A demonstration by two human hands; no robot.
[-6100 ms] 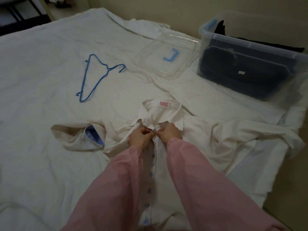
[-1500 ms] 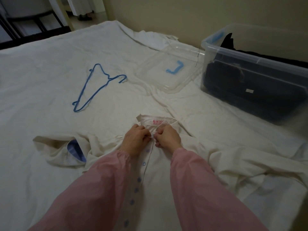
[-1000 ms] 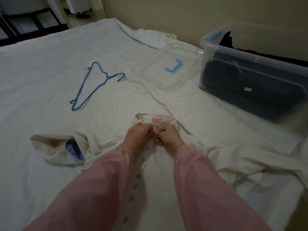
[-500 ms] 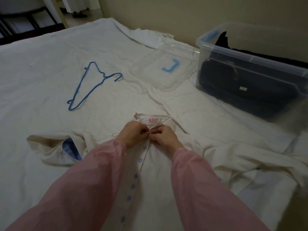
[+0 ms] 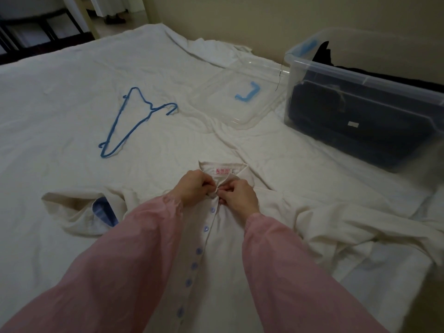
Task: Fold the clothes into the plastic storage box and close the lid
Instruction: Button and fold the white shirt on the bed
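A cream shirt [image 5: 223,239] with blue buttons lies front up on the bed, collar and pink label pointing away from me. My left hand [image 5: 192,188] and my right hand [image 5: 240,195] meet just below the collar, each pinching one edge of the shirt's placket at the top button. The clear plastic storage box [image 5: 360,75] stands open at the far right with dark folded clothes inside. Its clear lid [image 5: 240,97] with a blue latch lies flat on the bed to the left of the box.
A blue wire hanger [image 5: 134,121] lies on the white bedsheet [image 5: 60,104] to the far left of the shirt. One shirt sleeve [image 5: 79,212] with a blue cuff lining is bunched at the left. A beige wall runs behind the box.
Both hands have stayed at the collar, working the top of the placket with small finger movements. The view has shifted slightly; nothing else has moved.
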